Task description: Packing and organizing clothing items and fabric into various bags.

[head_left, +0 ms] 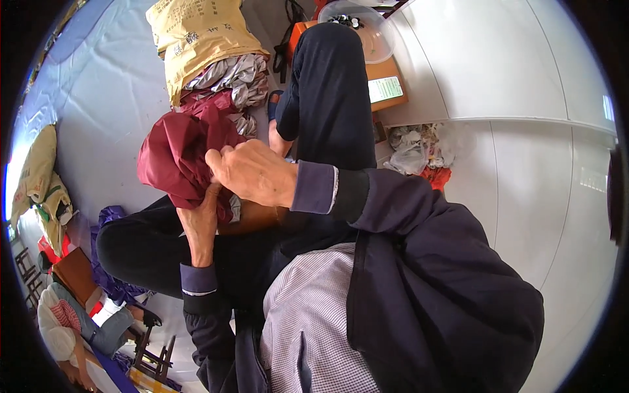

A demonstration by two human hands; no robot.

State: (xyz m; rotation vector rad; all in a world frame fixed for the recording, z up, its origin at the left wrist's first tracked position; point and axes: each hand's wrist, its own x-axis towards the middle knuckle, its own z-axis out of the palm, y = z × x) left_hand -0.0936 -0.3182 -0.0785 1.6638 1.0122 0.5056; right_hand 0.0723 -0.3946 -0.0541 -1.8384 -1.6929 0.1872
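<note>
Two hands: right hand (252, 171), left hand (200, 219) | one maroon cloth (173, 154) gripped

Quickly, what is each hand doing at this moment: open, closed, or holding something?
Left hand: closed on the dark red cloth, gripping it from below.
Right hand: fingers curled on top of the same cloth, holding it.

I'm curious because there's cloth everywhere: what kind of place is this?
Probably a small sewing or garment workroom: both hands grip dark red cloth, grey fabric spills from a tan sack, and scraps lie on the floor.
</note>
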